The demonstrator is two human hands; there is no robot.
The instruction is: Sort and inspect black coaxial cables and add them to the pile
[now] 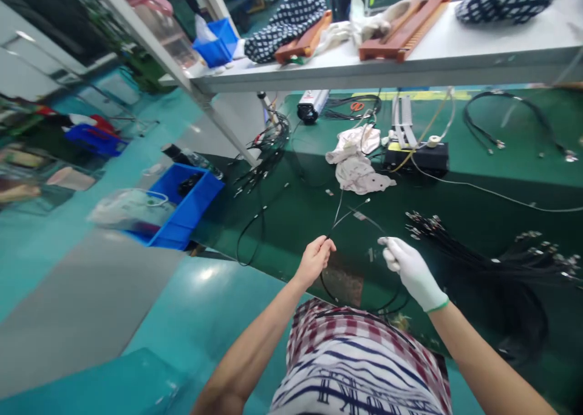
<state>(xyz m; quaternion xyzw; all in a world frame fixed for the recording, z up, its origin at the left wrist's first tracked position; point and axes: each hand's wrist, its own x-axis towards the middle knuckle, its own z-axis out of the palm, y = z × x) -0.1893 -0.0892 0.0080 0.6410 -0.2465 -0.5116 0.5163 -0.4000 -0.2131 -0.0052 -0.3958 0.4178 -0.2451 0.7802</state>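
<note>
The left hand (316,259) wraps its fingers round one black cable (323,282); the gloved right hand (409,268) pinches one thin strip (373,223); one shelf (478,43) bears two brown racks (419,26).

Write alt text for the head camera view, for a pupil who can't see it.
A person's bare left hand holds a black cable over a green workbench, while the white-gloved right hand appears to pinch a thin strand. A bundle of black cables lies to the right, and a blue bin stands at the left.
</note>
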